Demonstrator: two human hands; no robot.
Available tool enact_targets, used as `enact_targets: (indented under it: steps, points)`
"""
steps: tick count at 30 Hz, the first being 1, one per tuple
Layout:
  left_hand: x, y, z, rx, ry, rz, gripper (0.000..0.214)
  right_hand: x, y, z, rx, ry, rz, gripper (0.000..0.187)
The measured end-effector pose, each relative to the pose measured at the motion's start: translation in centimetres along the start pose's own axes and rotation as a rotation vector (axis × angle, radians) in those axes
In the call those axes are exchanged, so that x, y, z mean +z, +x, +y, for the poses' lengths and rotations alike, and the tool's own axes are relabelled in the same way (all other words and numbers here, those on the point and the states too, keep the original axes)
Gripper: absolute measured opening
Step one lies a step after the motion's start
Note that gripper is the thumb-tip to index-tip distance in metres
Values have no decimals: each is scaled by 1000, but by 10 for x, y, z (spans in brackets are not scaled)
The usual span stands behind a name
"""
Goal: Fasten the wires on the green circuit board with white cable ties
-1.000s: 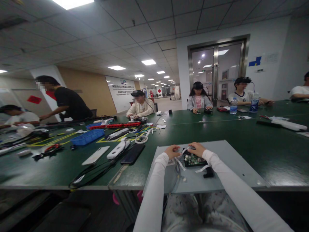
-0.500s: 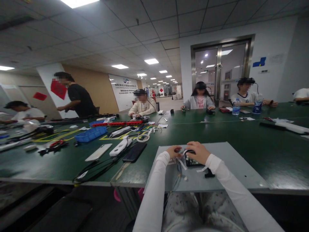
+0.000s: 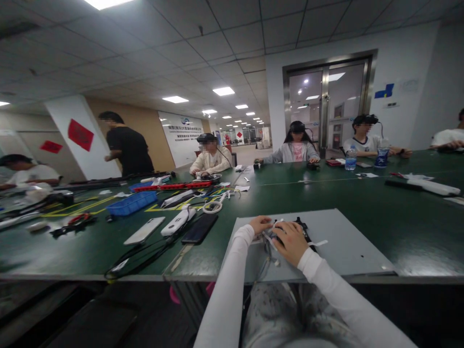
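A small black device with a green circuit board [image 3: 302,229] lies on a grey mat [image 3: 344,241] in front of me, mostly hidden under my hands. My right hand [image 3: 292,240] covers it from the near side, fingers curled down onto it. At its left end my left hand [image 3: 260,224] has its fingers curled and pinching, near white ribbon cables [image 3: 270,238] that trail off the mat. A white strip [image 3: 319,243] sticks out to the right of the device.
Left of the mat lie a black phone [image 3: 200,228], a white phone [image 3: 144,230], a white handset [image 3: 177,222], cables and a blue tray [image 3: 132,203]. Several people sit around the green table [image 3: 398,212]; one stands at the back left. Bottles [image 3: 350,158] stand at the far side.
My right hand moved from the device's far right side to the near side, over it. The device has turned; its circuit board is hidden. The standing person straightened up.
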State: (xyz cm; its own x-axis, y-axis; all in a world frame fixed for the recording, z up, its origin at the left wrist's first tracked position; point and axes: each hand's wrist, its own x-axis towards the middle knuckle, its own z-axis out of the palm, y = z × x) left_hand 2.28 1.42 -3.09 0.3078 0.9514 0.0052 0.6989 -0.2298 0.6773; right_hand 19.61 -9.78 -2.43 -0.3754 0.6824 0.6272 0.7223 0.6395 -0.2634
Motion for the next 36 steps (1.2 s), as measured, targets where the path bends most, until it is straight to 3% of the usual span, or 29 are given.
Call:
enact_targets:
  steps: [7,13,17,19,21,23,26,30,36]
  points:
    - [1,17,-8,8,-110,32,39,6,7,1,56,-17,4,27]
    - [1,12,9,5,-60,32,43,-3,7,-8,-44,-12,-18,27]
    - [-7,-20,22,52,111,-8,47,-34,-11,-7,-160,41,-33,28]
    - [-9,-49,22,159,207,-44,52,-51,-30,-1,-183,60,-59,29]
    - [-10,-83,19,284,292,-153,62,-66,-53,7,-163,48,-81,26]
    - [-9,-117,14,316,388,-205,86,-76,-79,15,-162,10,-128,20]
    - [-7,-154,7,290,544,-202,97,-84,-111,30,-121,-64,-150,18]
    - [-10,-172,1,321,600,-137,85,-84,-133,53,-110,-155,-109,19]
    - [-15,-170,-4,396,565,-94,68,-80,-130,68,-114,-201,-96,20]
